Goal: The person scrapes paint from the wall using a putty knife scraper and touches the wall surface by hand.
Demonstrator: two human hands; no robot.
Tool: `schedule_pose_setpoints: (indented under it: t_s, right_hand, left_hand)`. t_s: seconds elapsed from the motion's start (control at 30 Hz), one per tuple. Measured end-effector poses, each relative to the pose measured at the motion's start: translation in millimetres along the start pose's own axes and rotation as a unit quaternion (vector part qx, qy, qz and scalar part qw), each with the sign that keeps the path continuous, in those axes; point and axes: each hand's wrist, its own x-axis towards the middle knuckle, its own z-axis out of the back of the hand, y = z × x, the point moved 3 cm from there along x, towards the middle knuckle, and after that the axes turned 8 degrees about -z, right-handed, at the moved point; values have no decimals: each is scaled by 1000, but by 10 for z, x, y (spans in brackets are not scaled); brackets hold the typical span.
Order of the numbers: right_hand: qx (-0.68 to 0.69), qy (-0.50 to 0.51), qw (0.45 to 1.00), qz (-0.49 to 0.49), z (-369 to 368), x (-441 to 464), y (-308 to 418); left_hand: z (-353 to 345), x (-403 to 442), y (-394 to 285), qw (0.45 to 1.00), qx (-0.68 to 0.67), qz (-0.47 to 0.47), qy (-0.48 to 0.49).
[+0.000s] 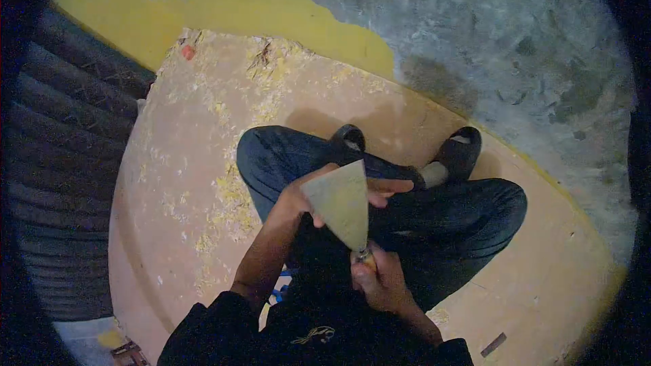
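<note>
A putty knife (340,205) with a wide, triangular blade smeared pale yellow is upright in front of my lap. My right hand (384,283) is closed around its short handle, part of which shows yellowish near the blade. Behind the blade, my left hand (291,199) is held with its fingers stretched to the right; their tips come out past the blade's far edge. The blade hides most of that palm, so I cannot tell whether it touches the metal. My crossed legs in dark trousers (447,220) lie below both hands.
Yellow and whitish flakes (234,196) are scattered over the tan floor (183,115). A grey surface (502,34) with a ragged yellow band (271,3) runs along the far side. Dark ribbed material (64,176) stands left. An orange lump (188,52) and a dark strip (494,344) lie on the floor.
</note>
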Motion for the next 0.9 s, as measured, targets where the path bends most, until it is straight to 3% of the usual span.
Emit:
schedule_pose_setpoints:
  t_s: [0.07, 0.1, 0.2, 0.27, 0.33, 0.4, 0.47, 0.53, 0.57, 0.63, 0.67, 0.73, 0.77, 0.8, 0.87, 0.9]
  right_hand:
    - [125, -93, 988, -8, 133, 25, -29]
    - [114, -109, 988, -5, 189, 45, -58]
    - [80, -230, 970, 5, 376, 48, -157]
    - [91, -253, 960, -73, 440, 23, -223]
    - [-109, -280, 954, 13, 557, -8, -409]
    - [-17, -249, 967, -44, 750, -211, -232]
    - [17, -400, 916, 39, 879, -481, 67]
    - [-133, -476, 867, 66, 982, -711, 154]
    - [-141, -533, 833, 57, 1021, -876, 197]
    - [-115, -577, 806, 61, 1030, -1123, 269]
    - [-118, -617, 776, 55, 1023, -1216, 261]
    - [-161, -692, 680, 183, 942, -1408, 297]
    - [-237, -720, 632, 162, 870, -1459, 363]
    - [-244, -733, 617, 151, 828, -1507, 376]
    - [-405, -576, 702, 106, 738, -1392, 442]
    - [-405, -581, 699, 101, 702, -1373, 479]
  left_hand:
    - [-27, -107, 205, 992, -73, -35, -100]
    - [-127, -34, 239, 995, -58, -33, -80]
    - [-426, 60, 411, 989, 98, 68, -87]
    - [-655, 287, 415, 960, 194, 131, -156]
    - [-794, 543, 435, 950, 261, 102, -135]
    - [-856, 757, 651, 975, 195, 42, -97]
    - [-1279, 1163, 367, 959, 280, -46, 13]
    - [-1438, 1362, 408, 970, 224, -86, 27]
    - [-1543, 1432, 455, 987, 131, -90, 8]
    - [-1668, 1513, 496, 997, 22, -73, 32]
    - [-1646, 1564, 465, 996, 62, -34, 58]
    - [-1479, 1689, 454, 984, 149, 32, 94]
    - [-1351, 1745, 570, 973, 196, 61, 103]
    - [-1097, 1823, 979, 973, 186, 63, 124]
    - [-1278, 1771, 826, 968, 167, 102, 159]
    - [-1347, 1711, 779, 964, 157, 114, 179]
